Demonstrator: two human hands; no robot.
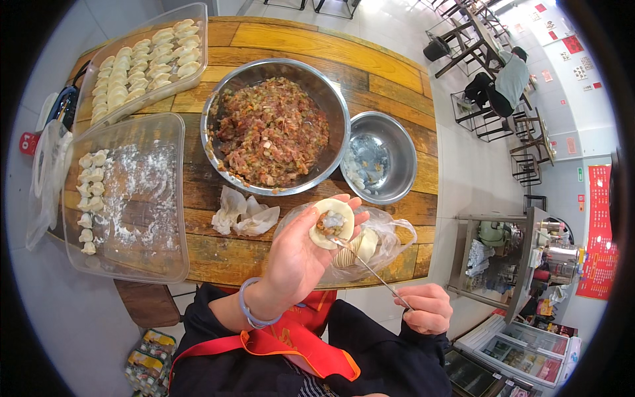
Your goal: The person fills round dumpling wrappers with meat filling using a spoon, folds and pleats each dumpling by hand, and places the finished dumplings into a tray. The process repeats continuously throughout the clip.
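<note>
On the upturned palm and fingers of my left hand [292,253] rests a round dumpling wrapper [321,240]. A lump of meat filling [327,227] with a pale shrimp-like piece [335,218] on it sits in the middle of the wrapper. My right hand [425,307] grips the handle end of a thin metal spoon [369,268], whose tip touches the filling. Under and beside my left fingers, a stack of wrappers [364,244] lies in a clear plastic bag [399,233]. Beyond is a steel bowl of minced filling [273,134].
A smaller steel bowl [404,164] holds pale pieces. At left, a floured plastic tray [168,258] carries small dumplings [92,188]; another tray [202,54] carries rows of larger ones [161,54]. Crumpled tissues [248,216] lie on the wooden table [317,42]. A person [511,79] sits far right.
</note>
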